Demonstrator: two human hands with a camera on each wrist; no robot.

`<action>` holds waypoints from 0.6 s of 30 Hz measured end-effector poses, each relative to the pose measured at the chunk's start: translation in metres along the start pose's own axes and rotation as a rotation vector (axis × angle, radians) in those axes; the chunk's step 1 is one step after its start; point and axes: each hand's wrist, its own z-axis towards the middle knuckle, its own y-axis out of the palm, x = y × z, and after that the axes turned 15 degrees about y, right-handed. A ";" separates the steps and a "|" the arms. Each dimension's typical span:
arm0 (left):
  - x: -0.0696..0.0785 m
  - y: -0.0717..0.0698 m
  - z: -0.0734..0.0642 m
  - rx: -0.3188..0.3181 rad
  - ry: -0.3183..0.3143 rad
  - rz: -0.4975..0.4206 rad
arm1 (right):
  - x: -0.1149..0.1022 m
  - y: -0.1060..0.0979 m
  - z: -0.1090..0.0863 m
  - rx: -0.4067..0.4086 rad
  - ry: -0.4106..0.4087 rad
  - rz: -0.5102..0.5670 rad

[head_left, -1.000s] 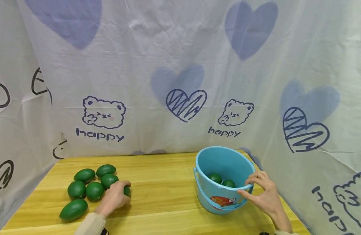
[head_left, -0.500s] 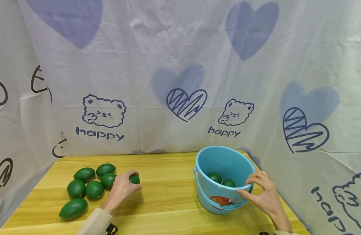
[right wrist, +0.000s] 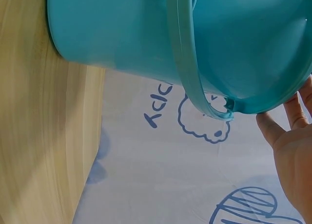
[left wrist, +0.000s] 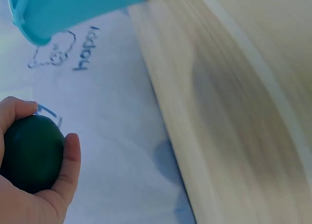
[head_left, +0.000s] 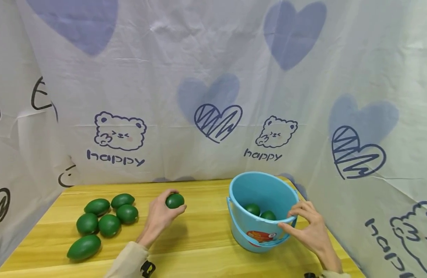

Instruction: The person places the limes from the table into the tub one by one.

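Observation:
My left hand [head_left: 161,212] grips a smooth, dark green oval fruit [head_left: 175,200] between thumb and fingers, raised over the table left of the bucket. In the left wrist view the same fruit [left wrist: 33,153] fills the grasp of the hand [left wrist: 44,195]. A light blue bucket [head_left: 241,222] stands upright on the right, its handle hanging down in front. Two similar green fruits [head_left: 252,209] show inside it. My right hand [head_left: 312,231] holds the bucket's near right rim, thumb and fingers spread along it. In the right wrist view, fingertips [right wrist: 267,124] touch the rim.
Several more green fruits [head_left: 109,225] lie grouped on the left of the yellow wood-grain table [head_left: 199,239]. A white cloth [head_left: 171,154] with hearts and bears hangs behind and at both sides.
My left hand has lifted the fruit from beside the group and carried it right and away from me, toward the table's middle. The right hand and bucket stay put.

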 end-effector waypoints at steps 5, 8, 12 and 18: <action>0.017 0.009 0.006 0.018 0.068 -0.037 | 0.000 0.000 0.002 -0.001 -0.007 0.003; 0.024 0.014 0.008 0.024 0.097 -0.068 | -0.001 0.001 0.002 0.007 -0.020 0.007; 0.031 0.022 0.011 0.028 0.117 -0.101 | -0.002 0.001 0.001 0.008 -0.025 0.012; 0.040 0.033 0.015 -0.007 0.142 -0.121 | -0.001 0.000 0.001 0.008 -0.024 0.004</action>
